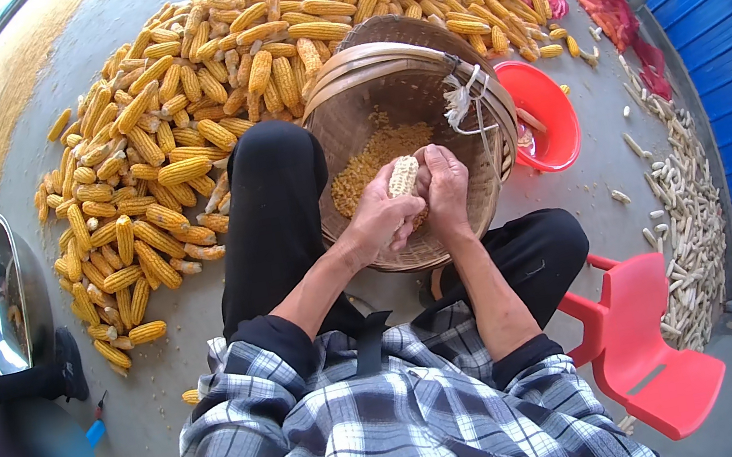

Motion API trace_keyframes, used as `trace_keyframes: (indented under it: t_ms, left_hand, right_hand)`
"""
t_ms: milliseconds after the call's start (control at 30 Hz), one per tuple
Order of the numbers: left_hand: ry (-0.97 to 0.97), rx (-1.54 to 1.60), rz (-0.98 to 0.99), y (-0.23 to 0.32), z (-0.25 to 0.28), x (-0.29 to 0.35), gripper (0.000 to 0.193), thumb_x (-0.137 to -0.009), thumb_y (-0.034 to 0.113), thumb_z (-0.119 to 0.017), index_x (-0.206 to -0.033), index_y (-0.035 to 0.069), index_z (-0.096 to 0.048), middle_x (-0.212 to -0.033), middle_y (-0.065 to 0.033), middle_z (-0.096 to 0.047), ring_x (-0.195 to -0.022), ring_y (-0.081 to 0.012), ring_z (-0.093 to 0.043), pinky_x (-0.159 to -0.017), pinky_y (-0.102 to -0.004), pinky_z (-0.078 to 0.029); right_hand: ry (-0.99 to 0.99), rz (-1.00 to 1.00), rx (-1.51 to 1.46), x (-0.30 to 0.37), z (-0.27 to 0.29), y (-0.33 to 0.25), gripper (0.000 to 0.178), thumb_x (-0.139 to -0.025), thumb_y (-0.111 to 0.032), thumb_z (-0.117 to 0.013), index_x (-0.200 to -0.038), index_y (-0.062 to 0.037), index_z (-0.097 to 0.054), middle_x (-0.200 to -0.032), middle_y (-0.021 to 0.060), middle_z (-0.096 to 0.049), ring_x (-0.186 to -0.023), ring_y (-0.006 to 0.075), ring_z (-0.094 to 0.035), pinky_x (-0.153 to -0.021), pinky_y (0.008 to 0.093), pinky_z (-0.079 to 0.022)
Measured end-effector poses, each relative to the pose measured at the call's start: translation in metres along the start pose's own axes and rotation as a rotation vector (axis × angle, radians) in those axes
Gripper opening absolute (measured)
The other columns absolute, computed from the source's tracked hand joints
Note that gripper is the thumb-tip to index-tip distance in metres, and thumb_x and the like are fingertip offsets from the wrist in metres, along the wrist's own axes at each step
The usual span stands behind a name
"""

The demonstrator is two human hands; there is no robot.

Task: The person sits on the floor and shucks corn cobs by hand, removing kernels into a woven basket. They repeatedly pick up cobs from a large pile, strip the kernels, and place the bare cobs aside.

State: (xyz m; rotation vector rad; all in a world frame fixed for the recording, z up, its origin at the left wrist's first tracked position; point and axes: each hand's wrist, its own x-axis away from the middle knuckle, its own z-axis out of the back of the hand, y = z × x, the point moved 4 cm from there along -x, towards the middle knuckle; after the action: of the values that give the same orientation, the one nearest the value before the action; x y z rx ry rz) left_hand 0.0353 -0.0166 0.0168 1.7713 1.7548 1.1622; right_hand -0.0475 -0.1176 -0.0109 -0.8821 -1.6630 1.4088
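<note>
**Two hands working a corn cob over a basket**

The left hand and right hand both clench one pale, mostly stripped corn cob, held over a woven basket holding loose yellow kernels. A heap of yellow cobs covers the floor beyond; a red basin sits right.

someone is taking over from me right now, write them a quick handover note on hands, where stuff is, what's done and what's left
Left hand and right hand: both closed around one cob, held over the woven basket between the knees. The cob's visible end is already bare.
Basket: loose kernels lie on its floor.
Done: stripped cobs lie in a strip along the blue wall on the right.
Left: a large pile of full corn on the floor ahead and to the left.
Nearby: a red basin right of the basket, a red chair at the right, a steel bowl far left.
</note>
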Motion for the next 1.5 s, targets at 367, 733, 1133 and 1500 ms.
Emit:
trace_keyframes:
  t_ms: [367,733,1133,1500]
  left_hand:
    - [0.097,-1.021,-0.139,0.022,0.006,0.019,0.092,-0.077,0.014,-0.058,-0.144,-0.010,0.000,-0.115,-0.0365,-0.053,-0.110,-0.0426,-0.055,-0.097,-0.0395,-0.043]
    - [0.663,-0.296,-0.455,0.155,0.191,0.135,0.036,-0.090,0.015,-0.051,-0.120,-0.004,-0.056,-0.093,-0.0138,-0.069,-0.072,-0.0150,-0.065,-0.067,-0.0272,-0.056]
    - [1.353,0.073,0.295,-0.082,0.438,0.224,0.030,-0.081,0.018,-0.057,-0.107,0.003,-0.060,-0.101,-0.0131,-0.064,-0.083,-0.0194,-0.062,-0.064,-0.0334,-0.053]
    - [1.579,-0.189,0.293,-0.125,0.555,0.215,0.070,-0.069,0.018,-0.067,-0.132,-0.002,-0.042,-0.117,-0.0198,-0.059,-0.106,-0.0292,-0.056,-0.092,-0.0366,-0.043]
  right_hand:
    - [-0.467,-0.234,-0.149,0.010,-0.032,0.004,0.042,-0.094,-0.028,-0.048,-0.119,0.0037,-0.059,-0.122,0.0124,-0.060,-0.108,0.0200,-0.058,-0.096,0.0333,-0.043]
    - [-0.260,-0.286,0.063,0.002,-0.038,0.009,0.016,-0.088,-0.019,-0.064,-0.089,-0.0073,-0.052,-0.065,-0.0005,-0.049,-0.051,0.0080,-0.047,-0.045,0.0223,-0.040]
    - [-0.109,0.115,0.669,-0.002,-0.017,-0.057,0.016,-0.086,-0.012,-0.068,-0.094,-0.0027,-0.059,-0.073,-0.0013,-0.056,-0.061,0.0047,-0.049,-0.053,0.0201,-0.040]
    - [0.452,0.202,1.701,0.025,0.203,-0.155,0.027,-0.090,-0.023,-0.063,-0.103,-0.0003,-0.060,-0.087,0.0170,-0.066,-0.073,0.0287,-0.061,-0.068,0.0377,-0.048]
